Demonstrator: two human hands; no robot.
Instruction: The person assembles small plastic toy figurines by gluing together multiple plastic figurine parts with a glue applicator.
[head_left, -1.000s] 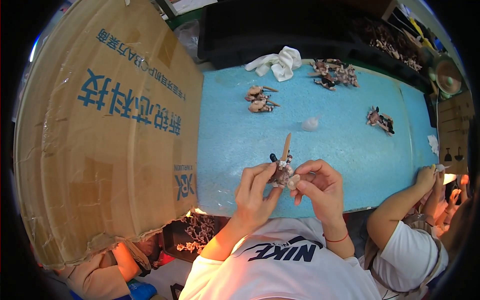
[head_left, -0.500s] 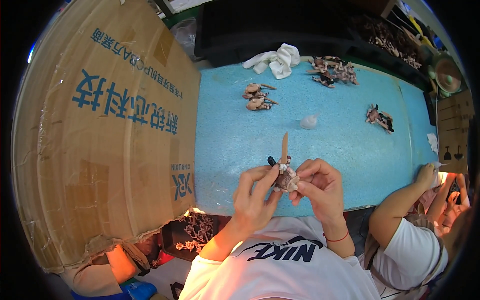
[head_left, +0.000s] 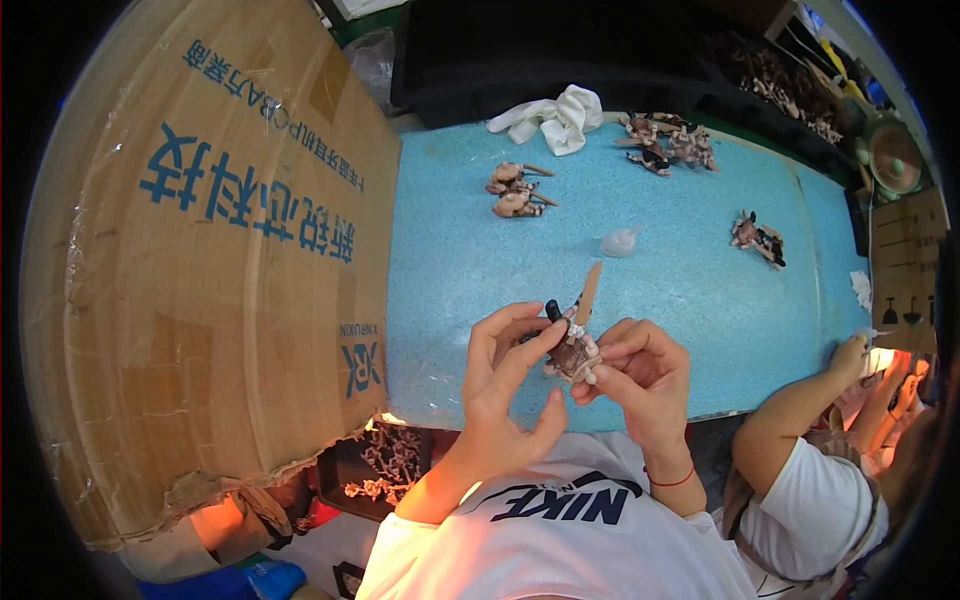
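Rn figurine (head_left: 575, 357) is held above near side of blue tabletop (head_left: 690, 260), its blade (head_left: 590, 293) pointing far & slightly right, long axis approx near–far. R hand (head_left: 648, 375) pinches near-right edge; L hand (head_left: 500, 385) half spread, fingertips touching it, thumb clear.

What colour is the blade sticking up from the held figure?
The blade is light tan; it shows best in the head view.

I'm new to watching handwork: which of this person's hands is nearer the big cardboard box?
Left: the left hand is right of the cardboard box, not touching it; the right hand is farther right.
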